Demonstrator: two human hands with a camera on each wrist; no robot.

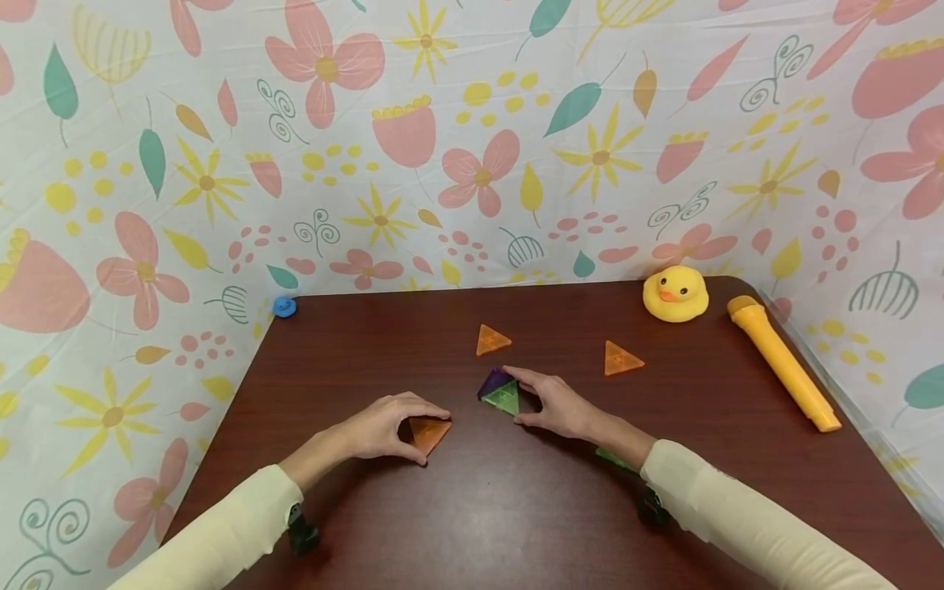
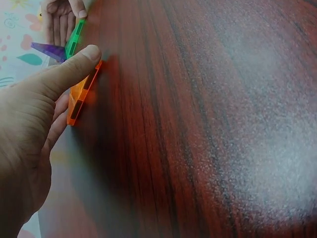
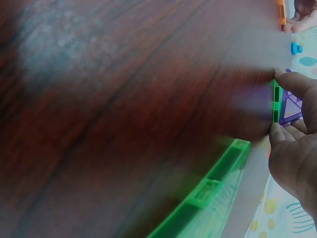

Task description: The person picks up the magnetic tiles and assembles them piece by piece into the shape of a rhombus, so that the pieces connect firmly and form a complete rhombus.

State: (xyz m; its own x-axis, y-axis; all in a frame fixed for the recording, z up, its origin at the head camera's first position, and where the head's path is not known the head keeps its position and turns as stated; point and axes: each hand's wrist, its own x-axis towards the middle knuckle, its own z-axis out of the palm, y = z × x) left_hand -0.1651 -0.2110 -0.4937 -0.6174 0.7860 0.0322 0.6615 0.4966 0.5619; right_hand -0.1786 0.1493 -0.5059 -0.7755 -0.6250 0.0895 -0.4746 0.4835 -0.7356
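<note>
Cream fabric sleeves [image 1: 221, 524] are overhanging the brown table [image 1: 472, 516]; there, left hand [image 1: 382, 424] is pinching an orange plastic triangle [image 1: 431, 433], right hand [image 1: 558, 406] a green plastic triangle [image 1: 505, 398] touching a purple one [image 1: 494, 380]. Probably light, stiff: edges are suiting fingertips.

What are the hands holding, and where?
The left hand holds an orange triangle near two corners, between thumb and fingers. The right hand holds a green triangle likewise; whether it also grips the purple piece is unclear.
</note>
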